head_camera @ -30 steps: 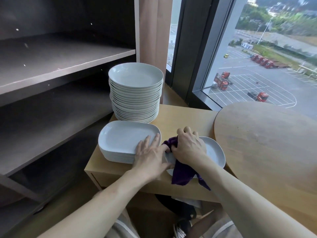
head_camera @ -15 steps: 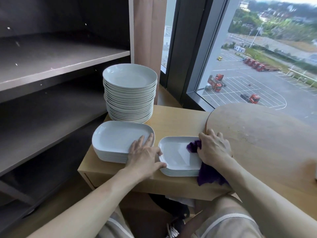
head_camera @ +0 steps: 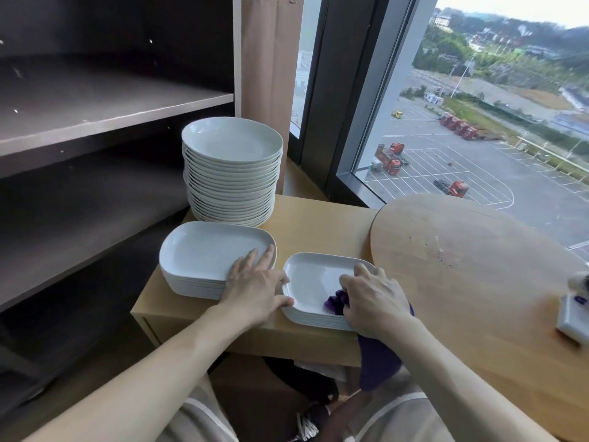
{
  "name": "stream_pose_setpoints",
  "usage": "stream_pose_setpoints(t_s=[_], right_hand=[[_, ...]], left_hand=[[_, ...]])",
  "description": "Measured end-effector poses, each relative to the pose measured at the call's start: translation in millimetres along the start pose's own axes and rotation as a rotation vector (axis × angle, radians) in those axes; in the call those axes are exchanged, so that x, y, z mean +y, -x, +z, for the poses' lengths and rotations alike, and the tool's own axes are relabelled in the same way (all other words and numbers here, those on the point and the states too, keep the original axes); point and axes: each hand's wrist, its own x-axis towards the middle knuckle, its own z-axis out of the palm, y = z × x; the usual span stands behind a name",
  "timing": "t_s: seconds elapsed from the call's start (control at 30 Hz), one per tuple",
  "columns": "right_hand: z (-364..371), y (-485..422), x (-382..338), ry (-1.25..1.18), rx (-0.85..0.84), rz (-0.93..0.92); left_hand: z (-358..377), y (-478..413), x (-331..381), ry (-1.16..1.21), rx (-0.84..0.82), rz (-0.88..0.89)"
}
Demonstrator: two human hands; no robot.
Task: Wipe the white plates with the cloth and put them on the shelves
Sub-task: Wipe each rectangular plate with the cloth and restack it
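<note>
Right hand (head_camera: 376, 301) has dragged purple cloth (head_camera: 379, 362) nearer across small plate (head_camera: 310, 277).

at lower centre the right grip (head_camera: 373, 301) bunches a purple cloth (head_camera: 334, 304) against the top of a short stack of small square white plates (head_camera: 310, 277); the cloth's tail hangs past the bench (head_camera: 322, 218) edge. the left grip (head_camera: 255, 287) lies flat, fingers on a stack of larger oblong plates (head_camera: 204, 253), thumb touching the small stack's rim. above them stands a tall pile of round plates (head_camera: 232, 145). dark shelves (head_camera: 95, 113) fill the upper left.
</note>
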Motion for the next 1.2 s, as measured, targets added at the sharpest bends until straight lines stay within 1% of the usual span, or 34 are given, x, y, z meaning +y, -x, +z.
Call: stream_pose_setpoints(t_s=[0.2, 0.3, 0.43, 0.63, 0.83, 0.93, 1.2], right_hand=[[-1, -20, -40, -0.09, 0.017, -0.112], [-4, -34, -55, -0.139, -0.006, -0.125], [-6, -53, -63, -0.204, 0.012, -0.08], [5, -62, -63, -0.346, 0.131, 0.025], [15, -62, -64, -0.349, 0.217, 0.094], [15, -63, -64, -0.332, 0.22, 0.135], [13, -63, -54, -0.298, 0.231, 0.169]], left_hand=[[-1, 0, -2, -0.009, 0.012, 0.002], [-1, 0, -2, 0.026, 0.029, 0.001], [-1, 0, -2, 0.085, 0.037, -0.007], [2, -1, -1, 0.07, 0.057, 0.019], [5, -2, -4, 0.054, 0.065, 0.049], [5, -2, -4, 0.076, 0.077, 0.045], [4, 0, -4, 0.097, 0.048, 0.035]])
